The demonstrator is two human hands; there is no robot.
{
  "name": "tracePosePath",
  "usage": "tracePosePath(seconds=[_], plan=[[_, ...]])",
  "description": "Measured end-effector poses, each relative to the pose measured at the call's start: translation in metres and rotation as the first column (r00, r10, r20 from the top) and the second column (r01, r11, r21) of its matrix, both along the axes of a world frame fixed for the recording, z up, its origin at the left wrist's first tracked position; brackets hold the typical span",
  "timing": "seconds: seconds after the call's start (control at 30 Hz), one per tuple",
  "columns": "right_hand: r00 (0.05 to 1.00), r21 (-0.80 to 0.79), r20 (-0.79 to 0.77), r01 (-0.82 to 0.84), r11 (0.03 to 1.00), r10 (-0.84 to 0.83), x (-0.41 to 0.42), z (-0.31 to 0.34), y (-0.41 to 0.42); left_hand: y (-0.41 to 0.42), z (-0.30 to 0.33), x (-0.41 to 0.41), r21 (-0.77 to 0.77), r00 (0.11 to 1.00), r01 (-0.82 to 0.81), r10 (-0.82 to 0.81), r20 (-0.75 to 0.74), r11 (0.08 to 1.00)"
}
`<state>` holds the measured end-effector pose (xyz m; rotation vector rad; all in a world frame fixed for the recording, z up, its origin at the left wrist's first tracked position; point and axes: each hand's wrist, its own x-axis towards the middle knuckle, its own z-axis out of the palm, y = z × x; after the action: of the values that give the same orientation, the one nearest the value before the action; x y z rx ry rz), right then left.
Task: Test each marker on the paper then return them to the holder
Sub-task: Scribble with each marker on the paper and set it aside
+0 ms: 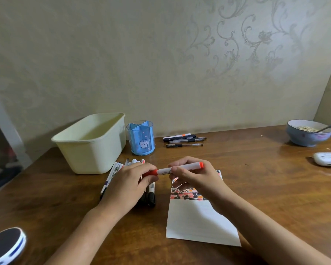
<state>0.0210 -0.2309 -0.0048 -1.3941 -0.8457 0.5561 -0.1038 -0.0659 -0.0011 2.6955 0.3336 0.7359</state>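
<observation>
A white marker with a red end (182,168) is held level above the table between both hands. My right hand (191,175) grips its barrel. My left hand (130,180) pinches the red cap (151,172) at the marker's left end. Below lies the white paper (199,220), its upper part covered with red, orange and black test marks. Several more markers (113,175) lie in a heap under and left of my left hand. The blue divided holder (140,138) stands upright behind them, with nothing visible in it.
A cream plastic tub (90,144) sits left of the holder. Several pens (183,140) lie by the wall. A blue bowl with a spoon (310,134) and a white case (327,159) are at the far right. A round eraser (6,245) sits at the near left corner.
</observation>
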Motion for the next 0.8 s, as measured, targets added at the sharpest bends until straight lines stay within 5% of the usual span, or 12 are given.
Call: tracePosePath(seconds=[0.8], plan=[[0.998,0.101,-0.061,0.002,0.995,0.004,-0.013,0.004,-0.004,-0.011,0.009,-0.007,0.051,0.995,-0.029,0.025,0.093,0.998]])
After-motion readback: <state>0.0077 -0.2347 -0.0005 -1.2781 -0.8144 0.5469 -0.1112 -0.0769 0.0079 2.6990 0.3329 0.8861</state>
